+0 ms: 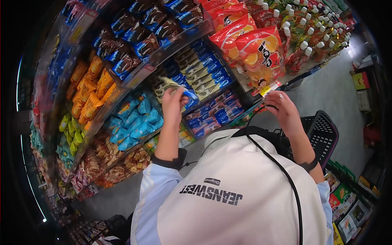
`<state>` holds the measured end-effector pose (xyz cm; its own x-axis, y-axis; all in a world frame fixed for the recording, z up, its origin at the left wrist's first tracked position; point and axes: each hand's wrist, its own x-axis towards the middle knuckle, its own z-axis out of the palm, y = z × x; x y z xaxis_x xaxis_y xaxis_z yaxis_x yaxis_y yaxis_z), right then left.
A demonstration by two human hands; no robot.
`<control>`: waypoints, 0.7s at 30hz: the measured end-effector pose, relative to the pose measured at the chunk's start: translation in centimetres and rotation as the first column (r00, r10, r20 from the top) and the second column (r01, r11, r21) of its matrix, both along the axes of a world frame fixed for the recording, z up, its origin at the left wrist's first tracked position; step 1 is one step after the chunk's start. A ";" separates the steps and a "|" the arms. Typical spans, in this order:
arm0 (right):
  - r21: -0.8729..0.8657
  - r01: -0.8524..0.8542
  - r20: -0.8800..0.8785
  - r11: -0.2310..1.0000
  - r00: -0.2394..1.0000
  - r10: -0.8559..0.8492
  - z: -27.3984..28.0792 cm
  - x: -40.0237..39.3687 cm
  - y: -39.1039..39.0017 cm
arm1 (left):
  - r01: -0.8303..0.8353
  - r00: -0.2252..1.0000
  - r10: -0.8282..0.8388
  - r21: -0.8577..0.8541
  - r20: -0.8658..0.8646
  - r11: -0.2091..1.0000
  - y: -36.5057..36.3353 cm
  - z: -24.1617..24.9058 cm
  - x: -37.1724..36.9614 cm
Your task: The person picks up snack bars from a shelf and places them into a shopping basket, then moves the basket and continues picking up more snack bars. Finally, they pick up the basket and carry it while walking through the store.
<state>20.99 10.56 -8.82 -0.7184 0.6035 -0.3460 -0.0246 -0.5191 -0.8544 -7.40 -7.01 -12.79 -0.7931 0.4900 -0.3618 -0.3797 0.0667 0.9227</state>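
Observation:
My left hand is closed around a blue and cream snack packet, over a shelf compartment of similar packets. The packet's cream end sticks out past my fingers, slightly blurred. My right hand is raised at the shelf's front edge, fingers loosely bent and thumb apart from them. Close to its fingertips is a yellow and white price label, just below a red and orange jelly bag. A black cable loops near the right thumb and runs down over my shirt.
A black shopping basket is beside my right forearm. Blue packets, orange packets and dark biscuit packs fill the left bins. White-capped pouches stand at upper right. Grey floor shows beyond the shelf.

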 end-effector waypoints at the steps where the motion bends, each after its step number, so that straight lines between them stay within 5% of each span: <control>1: -0.020 0.018 0.003 1.000 1.000 -0.018 -0.3 0.4 0.1 | -0.127 0.980 0.104 0.135 0.169 0.983 -0.6 -1.2 -0.7; 4: -0.072 0.085 0.022 0.994 0.996 -0.083 -0.8 1.2 0.2 | -0.400 0.829 0.269 0.183 0.490 0.898 -0.7 -3.9 -0.6; 7: -0.088 0.089 -0.016 0.992 0.996 -0.091 -0.4 1.4 0.3 | -0.550 0.706 0.384 0.119 0.595 0.827 -0.6 -7.3 -1.4; 14: -0.090 0.149 -0.026 0.985 0.988 -0.152 -0.5 1.8 0.4 | -0.558 0.679 0.436 0.029 0.591 0.829 -0.6 -9.6 -3.3; 21: -0.137 0.208 -0.025 0.969 0.977 -0.213 -1.0 2.7 0.4 | -0.342 0.827 0.309 -0.015 0.469 0.940 -1.1 -9.1 -2.4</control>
